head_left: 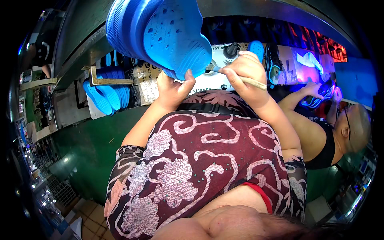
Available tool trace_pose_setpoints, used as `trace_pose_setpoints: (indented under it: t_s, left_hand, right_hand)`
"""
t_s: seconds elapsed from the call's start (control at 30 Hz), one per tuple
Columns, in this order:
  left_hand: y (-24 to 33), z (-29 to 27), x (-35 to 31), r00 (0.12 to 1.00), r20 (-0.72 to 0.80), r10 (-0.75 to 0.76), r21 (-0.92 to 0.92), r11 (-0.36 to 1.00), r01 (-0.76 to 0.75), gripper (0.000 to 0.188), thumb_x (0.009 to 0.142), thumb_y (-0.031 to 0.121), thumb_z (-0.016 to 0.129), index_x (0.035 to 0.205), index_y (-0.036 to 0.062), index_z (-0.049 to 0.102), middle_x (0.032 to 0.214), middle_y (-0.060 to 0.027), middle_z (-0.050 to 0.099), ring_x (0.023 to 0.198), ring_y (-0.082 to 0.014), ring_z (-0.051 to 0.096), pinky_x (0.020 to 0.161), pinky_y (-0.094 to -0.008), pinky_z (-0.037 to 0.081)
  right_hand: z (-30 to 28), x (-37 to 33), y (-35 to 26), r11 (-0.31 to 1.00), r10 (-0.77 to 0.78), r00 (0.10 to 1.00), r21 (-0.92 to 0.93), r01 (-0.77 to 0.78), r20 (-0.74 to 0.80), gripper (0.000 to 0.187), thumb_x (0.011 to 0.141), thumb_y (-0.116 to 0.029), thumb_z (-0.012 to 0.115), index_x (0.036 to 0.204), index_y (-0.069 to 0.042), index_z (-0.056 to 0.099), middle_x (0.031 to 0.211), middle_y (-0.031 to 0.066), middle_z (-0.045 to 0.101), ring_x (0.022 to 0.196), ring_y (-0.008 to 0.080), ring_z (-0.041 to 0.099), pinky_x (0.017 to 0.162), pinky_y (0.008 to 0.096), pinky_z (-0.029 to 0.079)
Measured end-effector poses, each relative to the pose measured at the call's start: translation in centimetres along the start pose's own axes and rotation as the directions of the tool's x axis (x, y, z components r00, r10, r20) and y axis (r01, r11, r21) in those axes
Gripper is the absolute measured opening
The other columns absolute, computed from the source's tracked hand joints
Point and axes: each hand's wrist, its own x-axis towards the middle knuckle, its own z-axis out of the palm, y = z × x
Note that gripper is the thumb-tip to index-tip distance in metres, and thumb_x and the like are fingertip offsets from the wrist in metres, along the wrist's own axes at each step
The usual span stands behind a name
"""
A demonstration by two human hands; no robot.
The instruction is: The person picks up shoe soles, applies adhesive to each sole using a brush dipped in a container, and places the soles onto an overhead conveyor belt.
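Observation:
My left hand (175, 89) grips the lower end of a fanned stack of blue shoe soles (172, 40), thumb on the top one. The stack tilts up and away from me, and the top sole shows small holes and fine grooves. My right hand (249, 76) is closed round a flat brush (256, 83) with a pale wooden handle. The brush's bristle end points left, close to the right edge of the top sole; whether it touches cannot be made out. Just beyond the brush, a dark cone-shaped piece (231, 51) stands on a white printed surface (220, 82).
More blue soles (108, 96) lie stacked at the left, beside a wooden bracket (110, 81). One blue sole (256, 50) and dark shoes (273, 68) are at the right. A metal beam (248, 10) crosses the far side. At the right, a co-worker (320, 132) handles a shoe under bluish light.

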Motion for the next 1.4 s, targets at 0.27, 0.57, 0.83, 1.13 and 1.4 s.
trace_pose_setpoints:
  t_s: [0.27, 0.57, 0.83, 1.13, 1.4]
  left_hand:
    - [-0.4, -0.1, 0.0, 0.998, 0.045, 0.042, 0.071, 0.996, -0.045, 0.023, 0.075, 0.000, 0.061, 0.096, -0.0035, 0.055, 0.087, -0.0115, 0.062, 0.075, -0.0170, 0.061, 0.068, -0.0276, 0.048]
    - [-0.3, 0.1, 0.6, 0.983, 0.017, 0.183, 0.060, 0.981, -0.183, 0.031, 0.075, -0.001, 0.061, 0.104, -0.0049, 0.053, 0.097, -0.0137, 0.059, 0.084, -0.0205, 0.060, 0.074, -0.0299, 0.048]
    - [0.5, -0.1, 1.0, 0.951, 0.215, 0.221, 0.189, 0.946, -0.262, 0.027, 0.075, -0.004, 0.061, 0.100, -0.0021, 0.052, 0.092, -0.0040, 0.058, 0.075, -0.0140, 0.056, 0.071, -0.0247, 0.046]
    - [4.4, 0.1, 6.3, 0.955, 0.211, -0.209, -0.191, 0.949, 0.250, 0.052, 0.077, -0.001, 0.060, 0.121, -0.0030, 0.032, 0.106, -0.0170, 0.056, 0.092, -0.0227, 0.059, 0.082, -0.0347, 0.048]
    - [7.0, 12.3, 15.7, 0.277, 0.946, -0.168, -0.083, 0.700, 0.709, 0.069, 0.069, 0.015, 0.061, 0.129, -0.0046, 0.032, 0.087, -0.0119, 0.059, 0.039, -0.0084, 0.050, 0.032, -0.0190, 0.040]
  right_hand:
    - [-0.3, -0.4, 0.0, 0.997, 0.047, 0.997, 0.060, -0.044, -0.059, 0.017, 0.079, -0.011, 0.062, 0.063, -0.005, 0.064, 0.055, 0.0041, 0.053, 0.051, 0.0209, 0.047, 0.058, 0.0321, 0.035]
    - [-0.2, -0.9, 0.1, 0.995, 0.095, 0.995, 0.041, -0.093, -0.044, 0.021, 0.080, -0.013, 0.061, 0.061, -0.005, 0.062, 0.053, 0.0035, 0.053, 0.052, 0.0215, 0.049, 0.070, 0.0344, 0.041]
    - [-0.2, -0.6, 0.8, 0.999, 0.042, 0.999, -0.013, -0.042, -0.010, 0.022, 0.078, -0.012, 0.062, 0.058, -0.006, 0.058, 0.053, 0.0056, 0.049, 0.052, 0.0222, 0.045, 0.061, 0.0321, 0.035]
    - [-4.1, -4.4, 1.6, 0.938, 0.326, 0.910, -0.036, -0.346, -0.257, 0.025, 0.084, -0.009, 0.053, 0.063, -0.004, 0.063, 0.059, 0.0071, 0.057, 0.061, 0.0235, 0.052, 0.069, 0.0327, 0.042]
    - [-7.0, -11.1, -0.8, 0.829, 0.446, 0.729, -0.066, -0.555, -0.519, 0.020, 0.081, -0.007, 0.057, 0.062, -0.002, 0.062, 0.058, 0.0097, 0.055, 0.056, 0.0265, 0.052, 0.056, 0.0368, 0.038]
